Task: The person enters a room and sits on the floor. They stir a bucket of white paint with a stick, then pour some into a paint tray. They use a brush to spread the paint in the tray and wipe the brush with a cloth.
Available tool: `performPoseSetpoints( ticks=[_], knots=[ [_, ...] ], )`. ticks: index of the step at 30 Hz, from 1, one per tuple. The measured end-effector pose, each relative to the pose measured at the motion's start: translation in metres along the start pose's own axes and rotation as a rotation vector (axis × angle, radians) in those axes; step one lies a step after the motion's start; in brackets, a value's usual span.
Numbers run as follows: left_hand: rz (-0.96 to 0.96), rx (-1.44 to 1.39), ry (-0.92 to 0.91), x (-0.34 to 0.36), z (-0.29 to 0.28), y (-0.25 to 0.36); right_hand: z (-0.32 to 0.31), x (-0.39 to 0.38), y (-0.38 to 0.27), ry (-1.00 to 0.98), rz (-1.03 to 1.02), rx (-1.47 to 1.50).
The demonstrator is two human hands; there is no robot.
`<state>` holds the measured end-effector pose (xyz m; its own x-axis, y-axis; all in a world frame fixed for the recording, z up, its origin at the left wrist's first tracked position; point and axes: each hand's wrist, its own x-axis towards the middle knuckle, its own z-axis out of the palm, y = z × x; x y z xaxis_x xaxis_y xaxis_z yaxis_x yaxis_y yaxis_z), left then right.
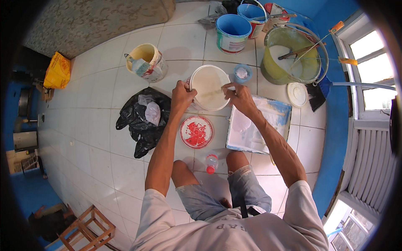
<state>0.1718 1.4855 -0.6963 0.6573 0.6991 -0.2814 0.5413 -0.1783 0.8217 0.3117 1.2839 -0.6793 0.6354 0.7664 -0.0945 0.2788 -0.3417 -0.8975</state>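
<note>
My left hand (184,94) grips the left rim of a white bucket (206,85) with pale beige inside. At its right rim, my right hand (234,93) has curled fingers against the edge. A red-and-white round lid (196,132) lies below the bucket, and a small plastic bottle with a red cap (212,163) is between my legs. A paint tray (247,140) sits under my right forearm. A black plastic bag (138,131) with a pale bundle lies beside my left forearm. A small blue cup (243,75) holding something white stands right of the bucket.
A paint-smeared bucket with a brush (153,69) stands upper left. Blue buckets (232,39) and a large yellow-green bucket (272,65) stand at the back right, near a white lid (297,95) and broom (314,96). A wooden stool (90,228) is lower left, a yellow bag (58,71) farther left.
</note>
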Motion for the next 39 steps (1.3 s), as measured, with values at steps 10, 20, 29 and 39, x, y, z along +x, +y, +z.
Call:
performPoseSetpoints(
  ticks=[10,20,29,39],
  knots=[
    [0.022,0.02,0.003,0.002,0.003,0.001,0.004,0.007,0.005,0.046,-0.079,-0.042],
    [0.024,0.037,-0.002,0.002,0.005,0.0,-0.004,0.007,0.006,0.084,-0.033,0.042],
    [0.009,0.043,0.001,0.003,0.005,0.001,-0.002,0.005,-0.012,0.014,0.059,0.073],
    [0.016,0.07,-0.011,0.003,0.007,0.006,-0.001,0.009,0.0,0.063,-0.054,-0.013]
  ],
)
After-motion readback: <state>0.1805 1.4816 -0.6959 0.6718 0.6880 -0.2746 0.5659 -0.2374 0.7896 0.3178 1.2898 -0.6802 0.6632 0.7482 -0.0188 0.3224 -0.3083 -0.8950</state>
